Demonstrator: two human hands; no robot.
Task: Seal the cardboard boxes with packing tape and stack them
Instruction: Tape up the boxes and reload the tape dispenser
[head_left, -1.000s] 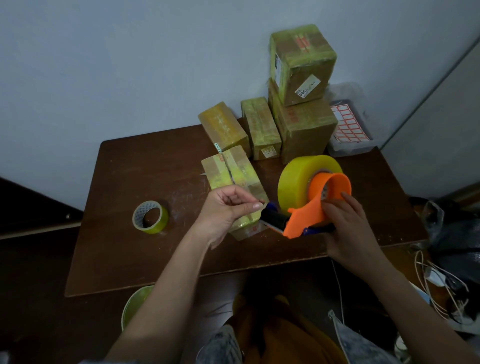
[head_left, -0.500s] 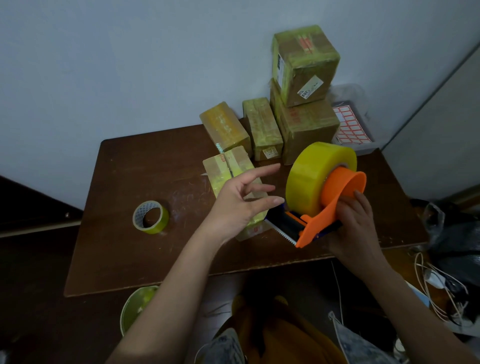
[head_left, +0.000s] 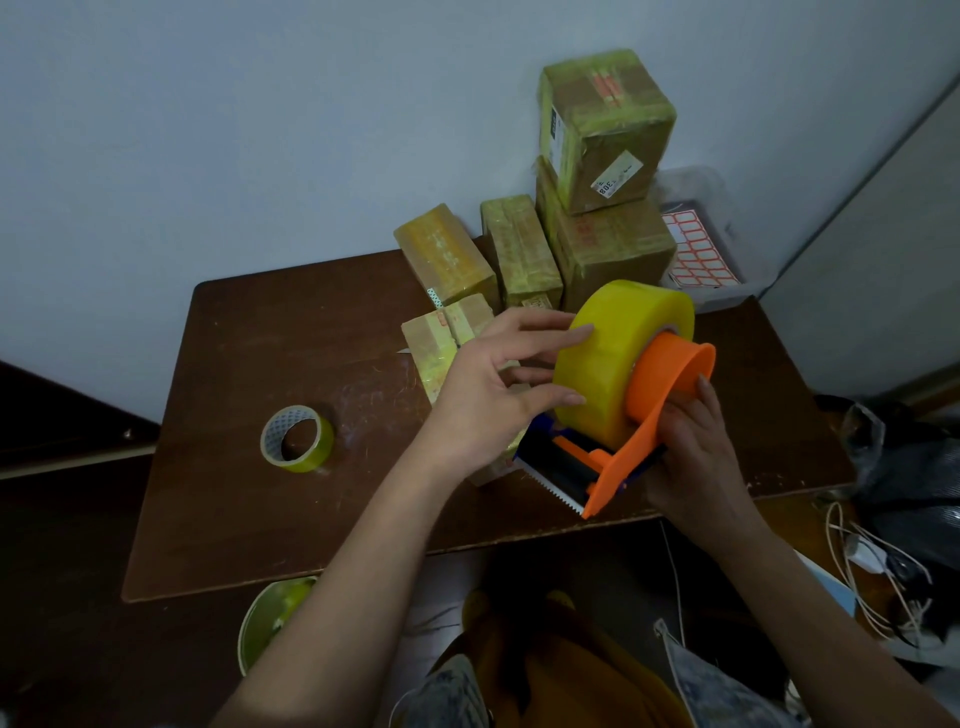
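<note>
Left fingers (head_left: 566, 332) lay straight on the yellow roll (head_left: 608, 358); the right hand (head_left: 691, 447) gripped the orange dispenser (head_left: 634, 457). It hung over the counter (head_left: 234, 493) front, toothed blade toward the person, beside a taped box (head_left: 441, 338).

Small box (head_left: 447, 338) half hidden behind left hand (head_left: 488, 395); label print unreadable.

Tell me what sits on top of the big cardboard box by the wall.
A smaller taped box with a white label sits on the big box. It covers most of the big box's top, so nothing else can be seen there.
</note>
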